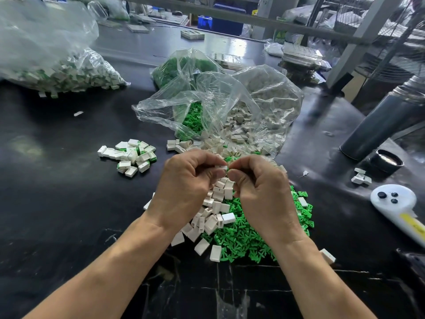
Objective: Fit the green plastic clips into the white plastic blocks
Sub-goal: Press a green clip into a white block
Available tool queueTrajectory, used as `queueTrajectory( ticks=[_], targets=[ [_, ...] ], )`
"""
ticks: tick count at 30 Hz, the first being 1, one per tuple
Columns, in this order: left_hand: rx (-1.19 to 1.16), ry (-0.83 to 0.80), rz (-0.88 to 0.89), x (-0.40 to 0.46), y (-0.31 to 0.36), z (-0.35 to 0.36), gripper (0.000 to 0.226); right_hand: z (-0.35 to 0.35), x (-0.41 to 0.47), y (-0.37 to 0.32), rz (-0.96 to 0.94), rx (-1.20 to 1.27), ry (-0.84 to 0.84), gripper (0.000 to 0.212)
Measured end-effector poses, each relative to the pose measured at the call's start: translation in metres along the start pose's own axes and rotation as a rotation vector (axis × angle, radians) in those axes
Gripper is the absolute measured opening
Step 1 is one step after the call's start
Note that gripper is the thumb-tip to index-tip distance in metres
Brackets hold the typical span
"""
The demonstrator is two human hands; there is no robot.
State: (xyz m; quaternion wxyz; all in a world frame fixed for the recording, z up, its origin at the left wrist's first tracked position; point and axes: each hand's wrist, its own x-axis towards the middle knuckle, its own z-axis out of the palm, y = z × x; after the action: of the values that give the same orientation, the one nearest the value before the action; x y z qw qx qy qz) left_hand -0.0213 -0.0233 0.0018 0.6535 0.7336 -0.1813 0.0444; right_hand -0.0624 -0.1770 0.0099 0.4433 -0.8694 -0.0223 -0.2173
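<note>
a black desk is seen carrying everything. at its far left a large clear bag of assembled pieces is slumped. near the middle, an open clear bag is spread, with green clips and white blocks spilling from its mouth toward the hands. on the right a dark cylinder is stood, with a white handheld device lying nearer. below the hands, a heap of green clips is piled beside a heap of white blocks, the two heaps touching. to the left, a small pile of finished blocks is set apart. the left hand and the right hand are held together above the heaps, fingers curled. a single white block is pinched by the left hand's fingertips. the right hand's fingertips are pressed against the block's end; a clip between them cannot be made out clearly.
</note>
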Motion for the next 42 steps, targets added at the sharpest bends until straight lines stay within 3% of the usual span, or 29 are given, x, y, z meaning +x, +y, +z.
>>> queueTrajectory(
  ticks=[8, 13, 21, 24, 28, 33, 36, 42],
  targets=[
    [0.055, -0.036, 0.004, 0.002, 0.000, -0.003, 0.026, 0.002, -0.001, 0.002, -0.039, -0.051, 0.006, 0.010],
    [-0.086, 0.003, -0.035, 0.002, 0.002, -0.001, 0.021, 0.005, -0.003, 0.003, 0.101, 0.265, 0.050, 0.021],
    [-0.264, 0.042, -0.162, 0.001, -0.001, 0.004, 0.014, 0.008, -0.002, 0.003, 0.185, 0.472, 0.066, 0.016],
    [-0.268, 0.012, -0.138, 0.003, -0.003, 0.006, 0.012, 0.005, 0.001, 0.002, 0.219, 0.608, 0.022, 0.005],
    [-0.236, 0.004, -0.063, 0.005, -0.002, 0.009, 0.014, 0.003, 0.006, -0.002, 0.335, 0.795, 0.019, 0.046],
    [-0.252, -0.096, -0.046, 0.001, 0.002, 0.019, 0.010, 0.011, 0.006, -0.005, 0.486, 0.741, -0.074, 0.069],
    [-0.258, -0.105, -0.049, -0.002, 0.004, 0.024, 0.010, 0.014, 0.006, -0.006, 0.515, 0.695, -0.027, 0.062],
    [-0.203, -0.136, -0.037, -0.004, 0.007, 0.022, 0.014, 0.017, 0.004, -0.013, 0.390, 0.631, 0.084, 0.050]
  ],
)
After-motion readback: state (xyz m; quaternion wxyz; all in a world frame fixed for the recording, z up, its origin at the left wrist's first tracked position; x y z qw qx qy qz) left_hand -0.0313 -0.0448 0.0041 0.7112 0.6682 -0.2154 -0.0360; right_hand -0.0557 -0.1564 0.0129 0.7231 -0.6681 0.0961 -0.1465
